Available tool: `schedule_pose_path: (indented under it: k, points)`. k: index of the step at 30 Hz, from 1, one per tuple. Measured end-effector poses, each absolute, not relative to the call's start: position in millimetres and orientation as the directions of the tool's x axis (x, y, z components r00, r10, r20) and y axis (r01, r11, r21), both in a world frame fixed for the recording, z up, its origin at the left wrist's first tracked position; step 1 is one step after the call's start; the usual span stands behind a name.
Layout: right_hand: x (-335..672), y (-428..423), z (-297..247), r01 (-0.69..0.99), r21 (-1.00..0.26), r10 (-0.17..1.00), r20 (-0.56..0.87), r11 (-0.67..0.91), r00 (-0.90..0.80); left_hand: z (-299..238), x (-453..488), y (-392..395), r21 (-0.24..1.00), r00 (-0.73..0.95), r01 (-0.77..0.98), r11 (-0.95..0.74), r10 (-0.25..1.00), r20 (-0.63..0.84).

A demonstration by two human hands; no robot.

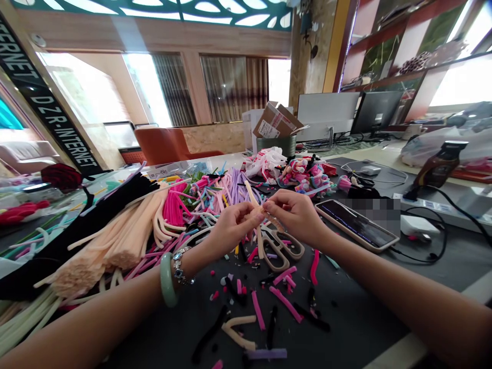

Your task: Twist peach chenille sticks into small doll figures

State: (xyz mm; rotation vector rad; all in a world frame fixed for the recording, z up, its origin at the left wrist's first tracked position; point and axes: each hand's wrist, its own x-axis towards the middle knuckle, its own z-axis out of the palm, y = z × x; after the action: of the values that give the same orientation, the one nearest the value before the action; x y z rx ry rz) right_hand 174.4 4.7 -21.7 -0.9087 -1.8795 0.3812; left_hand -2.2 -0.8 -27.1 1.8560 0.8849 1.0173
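Observation:
My left hand (232,225) and my right hand (294,212) meet over the dark table (357,312), fingertips pinched together on a short peach pipe cleaner (258,205). A green bangle and a beaded bracelet circle my left wrist. Beige-handled scissors (279,248) lie on the table just below my hands. Cut pink, black and peach pipe-cleaner bits (265,307) are scattered in front of me.
Bundles of long peach, black and pink pipe cleaners (115,230) lie at the left. A smartphone (355,223) rests to the right, with cables and a charger (418,225) beyond. Small finished colourful pieces (305,174), a cardboard box (274,123) and monitors (374,110) stand behind.

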Motion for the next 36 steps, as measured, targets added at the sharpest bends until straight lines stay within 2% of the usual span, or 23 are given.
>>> schedule_pose_path:
  k: [7,13,17,20,25,29,36]
  points:
    - [173.7,6.6,-23.5,0.371,-0.726,0.814,0.539,0.579,-0.217,-29.6,-4.1,2.8,0.871,0.462,0.213,-0.442,0.832,0.309]
    - [173.2,7.3,-23.8,0.231,-0.836,0.861,0.444,0.498,-0.250,-29.2,-4.9,4.4,0.834,0.456,0.277,-0.476,0.830,0.322]
    - [173.9,5.9,-22.8,0.285,-0.792,0.839,0.476,0.539,-0.265,-30.3,-4.9,4.5,0.865,0.458,0.245,-0.437,0.839,0.294]
    - [174.1,3.7,-22.5,0.349,-0.731,0.810,0.514,0.586,-0.283,-29.4,-4.8,2.9,0.839,0.445,0.270,-0.472,0.834,0.326]
    - [173.3,2.9,-23.9,0.318,-0.761,0.818,0.469,0.565,-0.333,-27.3,-5.4,0.1,0.801,0.421,0.333,-0.498,0.838,0.346]
    - [173.3,3.9,-24.1,0.310,-0.734,0.791,0.505,0.604,-0.347,-27.3,-6.2,-1.2,0.806,0.449,0.333,-0.489,0.834,0.321]
    - [173.4,2.5,-22.2,0.287,-0.739,0.782,0.501,0.610,-0.370,-26.1,-5.2,-2.6,0.608,0.402,0.535,-0.586,0.810,0.427]
